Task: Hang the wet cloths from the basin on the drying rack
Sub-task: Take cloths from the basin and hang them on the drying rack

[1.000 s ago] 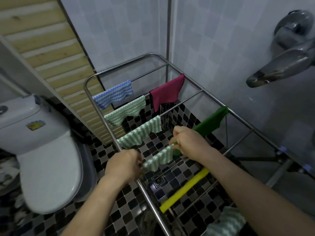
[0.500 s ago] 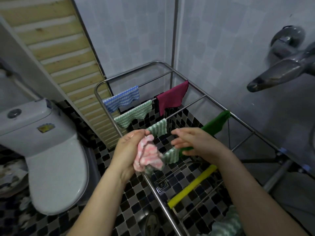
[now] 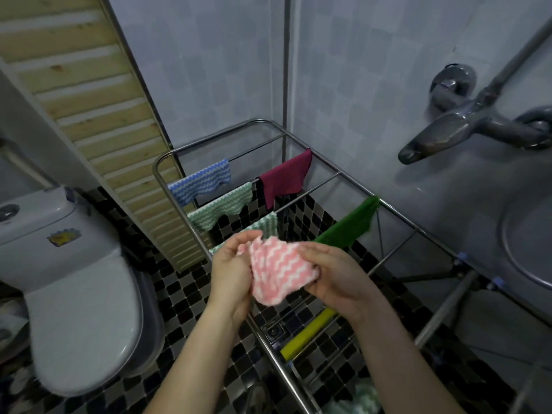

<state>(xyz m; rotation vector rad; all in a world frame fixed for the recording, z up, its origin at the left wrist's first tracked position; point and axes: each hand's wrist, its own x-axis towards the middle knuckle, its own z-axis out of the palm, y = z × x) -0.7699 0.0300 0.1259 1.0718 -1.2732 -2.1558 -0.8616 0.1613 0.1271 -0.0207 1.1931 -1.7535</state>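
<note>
- Pale tiled walls (image 3: 227,70) and a black-and-grey checkered floor (image 3: 179,294) surrounded us, with the toilet (image 3: 80,309) at 8 o'clock and the tap (image 3: 442,135) at 2 o'clock.
- We held the pink-and-white cloth (image 3: 279,268) bunched above the drying rack (image 3: 260,122), which ran toward 12 o'clock.
- Our left hand (image 3: 231,273) had its fingers curled round the cloth's 9 o'clock edge, and our right hand (image 3: 331,276) pinched its 3 o'clock edge.
- Beyond our hands, a blue cloth (image 3: 200,180), a maroon cloth (image 3: 286,177) and a green cloth (image 3: 349,228) hung on the rails.
- A yellow cloth (image 3: 309,334) showed at 5 o'clock.
</note>
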